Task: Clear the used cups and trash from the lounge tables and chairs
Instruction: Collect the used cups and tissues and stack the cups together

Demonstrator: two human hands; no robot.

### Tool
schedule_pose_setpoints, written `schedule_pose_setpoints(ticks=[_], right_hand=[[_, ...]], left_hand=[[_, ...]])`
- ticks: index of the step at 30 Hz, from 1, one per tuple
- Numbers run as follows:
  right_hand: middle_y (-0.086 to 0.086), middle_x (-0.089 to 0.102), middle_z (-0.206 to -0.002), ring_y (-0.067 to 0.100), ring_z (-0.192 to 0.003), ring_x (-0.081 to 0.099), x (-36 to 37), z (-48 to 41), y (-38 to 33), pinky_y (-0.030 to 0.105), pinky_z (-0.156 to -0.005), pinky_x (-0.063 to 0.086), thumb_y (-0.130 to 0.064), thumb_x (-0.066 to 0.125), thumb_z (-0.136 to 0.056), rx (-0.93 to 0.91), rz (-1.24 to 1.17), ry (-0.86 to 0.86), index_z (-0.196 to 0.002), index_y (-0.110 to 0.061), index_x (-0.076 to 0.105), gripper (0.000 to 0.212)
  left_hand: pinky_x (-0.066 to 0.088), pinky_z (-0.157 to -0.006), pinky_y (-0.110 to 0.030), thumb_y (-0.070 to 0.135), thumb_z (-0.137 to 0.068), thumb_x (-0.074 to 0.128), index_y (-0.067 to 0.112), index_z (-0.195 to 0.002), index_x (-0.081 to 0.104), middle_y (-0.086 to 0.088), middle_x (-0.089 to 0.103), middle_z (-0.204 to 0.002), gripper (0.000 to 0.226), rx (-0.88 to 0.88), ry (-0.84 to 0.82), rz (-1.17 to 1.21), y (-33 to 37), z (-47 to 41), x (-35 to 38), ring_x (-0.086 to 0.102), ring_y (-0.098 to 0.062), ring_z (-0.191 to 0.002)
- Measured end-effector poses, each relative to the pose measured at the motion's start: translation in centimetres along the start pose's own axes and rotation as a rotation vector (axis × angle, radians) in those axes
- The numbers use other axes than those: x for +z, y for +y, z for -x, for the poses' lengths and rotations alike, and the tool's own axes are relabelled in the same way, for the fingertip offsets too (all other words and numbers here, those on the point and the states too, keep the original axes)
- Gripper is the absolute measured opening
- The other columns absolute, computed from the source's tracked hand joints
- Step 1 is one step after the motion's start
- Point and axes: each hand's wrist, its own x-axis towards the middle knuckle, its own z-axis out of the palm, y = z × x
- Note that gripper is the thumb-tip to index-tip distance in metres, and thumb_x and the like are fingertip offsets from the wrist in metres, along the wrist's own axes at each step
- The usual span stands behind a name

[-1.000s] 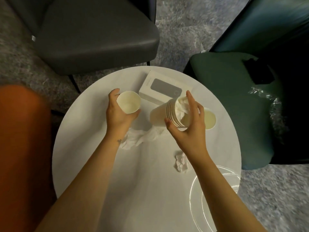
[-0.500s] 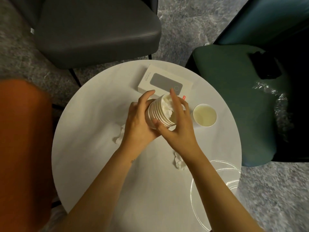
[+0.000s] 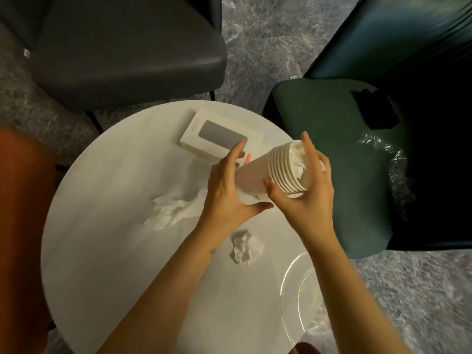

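Observation:
A stack of several nested white paper cups (image 3: 255,177) lies tilted above the round white table (image 3: 115,251), mouth toward the right. White tissue (image 3: 297,159) is stuffed in the top cup. My left hand (image 3: 224,192) cups the stack's base, thumb underneath and fingers spread upward. The rim end is gripped by my right hand (image 3: 306,198). A spread-out tissue (image 3: 173,210) and a crumpled tissue ball (image 3: 245,247) lie on the table near my wrists. The single cup seen earlier is hidden behind my right hand.
A white box (image 3: 217,139) sits at the table's far side. A clear plastic dish (image 3: 296,290) rests at the near right edge. A dark grey chair (image 3: 127,47), a green chair (image 3: 332,149) with clear wrap (image 3: 393,169) and a black object (image 3: 375,109), and an orange seat (image 3: 20,226) surround the table.
My left hand carried its single cup to the base of the stack and joined it there. Both hands and the stack have shifted right and the stack has tilted.

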Motion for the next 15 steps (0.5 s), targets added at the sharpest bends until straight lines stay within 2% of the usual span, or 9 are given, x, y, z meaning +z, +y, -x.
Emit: schedule_pose_setpoints(ticks=[2, 5, 7, 11, 13, 15], right_hand=[[0.0, 0.035, -0.122, -0.005, -0.101, 0.037, -1.6, -0.7, 1.0, -0.005, -0.081, 0.031, -0.032, 0.072, -0.064, -0.001, 0.023, 0.044, -0.14, -0.017, 0.031, 0.088], [0.0, 0.036, -0.123, -0.004, -0.104, 0.039, -3.4, -1.4, 2.5, -0.003, -0.086, 0.032, -0.033, 0.072, -0.064, 0.021, 0.011, 0.083, -0.142, -0.02, 0.029, 0.089], [-0.001, 0.036, -0.123, -0.003, -0.106, 0.039, -4.0, -1.9, 3.5, -0.002, -0.086, 0.032, -0.035, 0.072, -0.065, 0.023, 0.004, 0.075, -0.142, -0.021, 0.028, 0.09], [-0.001, 0.035, -0.122, -0.004, -0.103, 0.036, -4.1, -2.7, 5.5, -0.005, -0.081, 0.031, -0.037, 0.072, -0.064, -0.009, 0.038, -0.01, -0.142, -0.017, 0.029, 0.091], [-0.002, 0.033, -0.123, -0.006, -0.102, 0.035, -3.9, -3.0, 6.3, -0.006, -0.078, 0.032, -0.035, 0.075, -0.063, -0.026, 0.051, -0.083, -0.142, -0.017, 0.028, 0.093], [0.001, 0.033, -0.126, -0.005, -0.104, 0.032, -3.5, -3.1, 7.2, -0.007, -0.079, 0.03, -0.027, 0.081, -0.062, -0.059, 0.075, -0.175, -0.142, -0.016, 0.027, 0.097]], left_hand=[[0.043, -0.095, -0.039, 0.041, -0.054, 0.084, 0.026, -0.14, 0.02, -0.007, 0.041, -0.139, 0.108, -0.07, -0.062, 0.02, -0.3, 0.1, 1.8, 0.041, -0.022, -0.124], [0.037, -0.1, -0.034, 0.042, -0.055, 0.084, 0.025, -0.143, 0.018, -0.001, 0.032, -0.146, 0.111, -0.236, -0.166, 0.035, -1.0, 0.0, 4.8, 0.034, -0.019, -0.131], [0.036, -0.095, -0.024, 0.041, -0.057, 0.083, 0.027, -0.141, 0.02, 0.001, 0.036, -0.144, 0.105, -0.32, -0.169, 0.046, -1.5, -0.4, 6.7, 0.038, -0.017, -0.128], [0.033, -0.084, -0.013, 0.038, -0.062, 0.081, 0.021, -0.127, 0.044, 0.001, 0.057, -0.124, 0.077, -0.321, -0.081, -0.105, -1.5, -0.9, 8.8, 0.054, -0.014, -0.109], [0.03, -0.084, -0.005, 0.034, -0.063, 0.081, 0.022, -0.123, 0.049, 0.003, 0.059, -0.118, 0.069, -0.334, -0.032, -0.046, -1.1, -0.9, 8.8, 0.053, -0.007, -0.101], [0.029, -0.081, 0.0, 0.025, -0.061, 0.082, 0.016, -0.119, 0.053, 0.002, 0.061, -0.112, 0.066, -0.267, 0.006, 0.018, -0.5, -1.0, 8.6, 0.054, -0.009, -0.099]])
